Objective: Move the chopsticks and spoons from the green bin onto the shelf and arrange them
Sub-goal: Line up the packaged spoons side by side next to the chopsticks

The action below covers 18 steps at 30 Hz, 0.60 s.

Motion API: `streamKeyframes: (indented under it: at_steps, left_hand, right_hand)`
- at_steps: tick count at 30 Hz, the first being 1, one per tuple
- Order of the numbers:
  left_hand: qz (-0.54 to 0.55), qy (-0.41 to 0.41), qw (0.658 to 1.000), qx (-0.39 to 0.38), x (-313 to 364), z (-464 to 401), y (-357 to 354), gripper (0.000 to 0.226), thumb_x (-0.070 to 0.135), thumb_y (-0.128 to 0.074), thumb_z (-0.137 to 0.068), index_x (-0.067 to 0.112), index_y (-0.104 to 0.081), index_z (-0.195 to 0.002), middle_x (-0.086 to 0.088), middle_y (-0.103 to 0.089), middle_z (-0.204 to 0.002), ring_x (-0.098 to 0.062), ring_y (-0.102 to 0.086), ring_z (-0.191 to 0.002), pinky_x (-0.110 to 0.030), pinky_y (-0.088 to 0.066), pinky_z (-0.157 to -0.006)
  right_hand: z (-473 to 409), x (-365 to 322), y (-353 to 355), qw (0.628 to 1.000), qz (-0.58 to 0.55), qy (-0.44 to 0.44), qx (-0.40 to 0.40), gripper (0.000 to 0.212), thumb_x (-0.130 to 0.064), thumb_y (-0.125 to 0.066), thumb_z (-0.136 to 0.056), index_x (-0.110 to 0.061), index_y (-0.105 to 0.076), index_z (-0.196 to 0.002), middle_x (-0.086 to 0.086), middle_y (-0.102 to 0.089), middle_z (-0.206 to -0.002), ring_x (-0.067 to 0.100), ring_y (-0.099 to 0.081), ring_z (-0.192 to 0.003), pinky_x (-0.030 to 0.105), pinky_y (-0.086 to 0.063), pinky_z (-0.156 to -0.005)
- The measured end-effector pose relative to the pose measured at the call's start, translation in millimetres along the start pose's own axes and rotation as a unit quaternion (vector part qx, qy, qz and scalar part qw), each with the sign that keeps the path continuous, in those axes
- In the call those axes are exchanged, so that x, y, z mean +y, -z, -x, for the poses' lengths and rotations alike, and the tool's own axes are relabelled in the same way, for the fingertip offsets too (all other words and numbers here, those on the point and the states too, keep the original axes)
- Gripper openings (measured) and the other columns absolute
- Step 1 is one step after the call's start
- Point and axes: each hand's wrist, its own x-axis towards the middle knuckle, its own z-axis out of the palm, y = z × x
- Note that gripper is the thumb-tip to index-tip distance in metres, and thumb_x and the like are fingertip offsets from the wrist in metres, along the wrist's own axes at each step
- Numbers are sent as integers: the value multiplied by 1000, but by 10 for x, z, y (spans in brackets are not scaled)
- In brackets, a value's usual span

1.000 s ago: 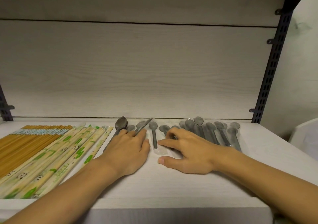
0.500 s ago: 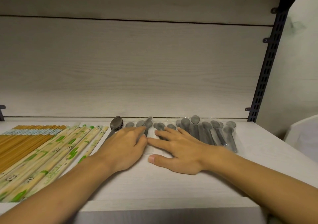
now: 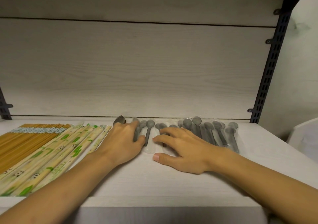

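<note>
Spoons in clear wrappers lie in a row along the far edge of the shelf, bowls far and handles pointing near, so their long axes run near to far. Both hands lie flat on the middle of that row: the left hand rests its straight fingers on the left few spoons, the right hand spreads its fingers over the next ones, thumb out on the shelf. Neither grip pinches anything. Chopsticks lie sorted at the left, just beside the left hand.
</note>
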Motion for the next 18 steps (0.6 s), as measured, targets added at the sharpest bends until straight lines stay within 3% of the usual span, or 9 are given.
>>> streamKeyframes:
  at_steps: [2,5,9,13,16,18]
  left_hand:
    - [-16,0,1000,15,0,25,7,40,42,-46,-92,23,-50,-127,-3,-61,-109,-27,-46,-115,-31,-38,-78]
    - [-52,-12,998,25,-18,52,3,43,40,-47,-92,24,-48,-132,-2,-52,-126,-24,-42,-119,-32,-39,-91]
    - [-49,-65,997,-2,-54,45,-49,28,24,-46,-95,17,-64,-115,-5,-58,-119,-26,-51,-107,-33,-43,-88]
    - [-37,-80,996,-4,-73,42,-56,30,18,-44,-97,17,-61,-121,-4,-58,-123,-25,-52,-111,-33,-43,-91]
    - [-13,-114,993,7,-72,57,-47,37,32,-40,-96,21,-58,-125,1,-55,-130,-22,-50,-117,-36,-43,-96]
    - [9,-151,988,-35,-35,69,-35,51,48,-26,-92,27,-58,-126,8,-55,-128,-16,-50,-118,-37,-44,-97]
  right_hand:
    - [22,-20,40,999,2,2,32,63,-70,-35,-88,-30,-41,-136,-5,-40,-130,13,-40,-115,32,-34,-103]
    - [61,-15,76,998,17,-2,64,57,-68,-41,-87,-28,-49,-127,-8,-42,-108,9,-40,-96,25,-37,-88]
    - [82,11,60,998,12,0,58,50,-64,-45,-88,-29,-55,-121,-8,-48,-104,8,-42,-95,23,-34,-85]
    - [65,4,67,997,2,16,80,42,-55,-51,-89,-26,-57,-120,-10,-55,-101,3,-41,-90,18,-29,-83]
    - [51,1,70,996,-1,19,93,38,-51,-54,-89,-26,-58,-117,-11,-57,-98,4,-45,-89,18,-29,-83]
    - [44,-3,80,995,5,19,102,37,-51,-55,-89,-25,-60,-115,-11,-59,-98,4,-47,-88,18,-29,-82]
